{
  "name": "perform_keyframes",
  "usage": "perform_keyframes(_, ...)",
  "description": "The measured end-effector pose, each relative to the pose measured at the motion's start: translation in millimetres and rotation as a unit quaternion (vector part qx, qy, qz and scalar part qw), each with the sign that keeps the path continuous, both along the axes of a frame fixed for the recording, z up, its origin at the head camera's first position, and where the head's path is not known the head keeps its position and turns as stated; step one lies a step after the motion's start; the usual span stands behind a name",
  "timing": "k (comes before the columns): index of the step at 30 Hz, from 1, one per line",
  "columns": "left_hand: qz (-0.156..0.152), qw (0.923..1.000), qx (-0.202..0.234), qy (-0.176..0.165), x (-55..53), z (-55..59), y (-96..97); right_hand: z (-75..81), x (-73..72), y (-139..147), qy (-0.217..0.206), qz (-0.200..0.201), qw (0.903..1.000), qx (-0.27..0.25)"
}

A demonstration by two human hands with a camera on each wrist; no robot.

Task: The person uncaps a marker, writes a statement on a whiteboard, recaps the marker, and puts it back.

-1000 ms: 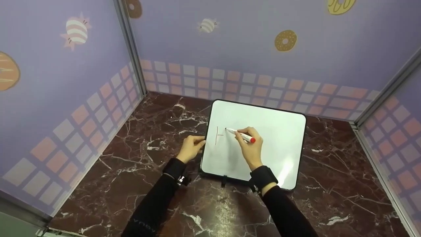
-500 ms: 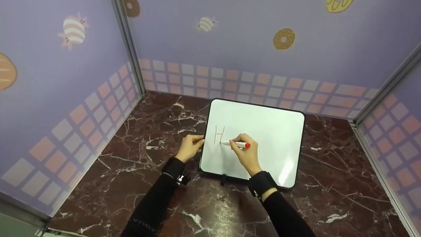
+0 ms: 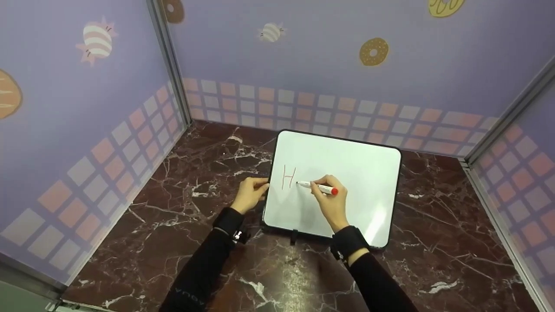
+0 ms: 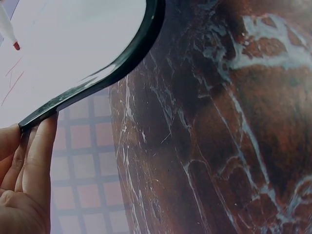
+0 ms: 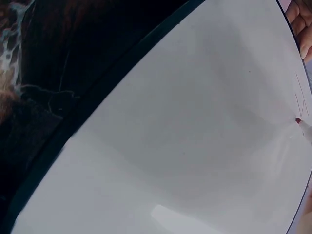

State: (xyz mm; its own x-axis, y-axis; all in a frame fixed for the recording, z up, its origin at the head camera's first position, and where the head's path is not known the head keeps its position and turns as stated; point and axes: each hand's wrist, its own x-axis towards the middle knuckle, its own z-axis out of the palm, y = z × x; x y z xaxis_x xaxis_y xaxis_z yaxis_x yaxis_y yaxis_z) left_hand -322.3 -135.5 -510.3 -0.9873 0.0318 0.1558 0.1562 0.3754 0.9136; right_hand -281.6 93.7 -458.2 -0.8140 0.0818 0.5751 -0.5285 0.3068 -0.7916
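Note:
A small whiteboard (image 3: 347, 156) with a black rim stands tilted back on the table. My left hand (image 3: 250, 193) pinches its left edge; the left wrist view shows the thumb and fingers (image 4: 39, 151) on either side of the rim. My right hand (image 3: 331, 199) holds a white marker (image 3: 318, 187) with a red end, nib pointing left. The marker's red nib (image 4: 16, 46) is close over the board, just right of a red letter H (image 3: 288, 177) drawn near the left side. In the right wrist view the marker (image 5: 306, 129) shows only at the right edge.
The table (image 3: 195, 260) is dark red marble with white veins. Purple walls (image 3: 325, 56) with pink and white checks rise at the back and both sides. A small black foot (image 3: 294, 236) sticks out under the board's front edge.
My right hand drew the H's right upright downward, then lifted the marker slightly up and to the right of it. The left hand stays on the board's edge.

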Motion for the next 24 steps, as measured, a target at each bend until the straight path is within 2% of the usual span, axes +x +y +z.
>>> perform_keyframes(9, 0.004, 1.0, -0.004, -0.002, 1.0, -0.3, 0.2, 0.2, -2.8, 1.2, 0.022, -0.026, 0.9993, -0.014)
perform_keyframes(20, -0.003, 1.0, -0.007, -0.002, 0.5, -2.4, 0.2, -7.7, 2.3, 2.1, -0.005, 0.015, 0.9999, -0.004)
perform_keyframes(24, 0.001, 1.0, -0.002, -0.003, 0.6, -2.2, -1.4, -7.4, 4.0, 6.4, -0.003, 0.013, 0.9999, -0.005)
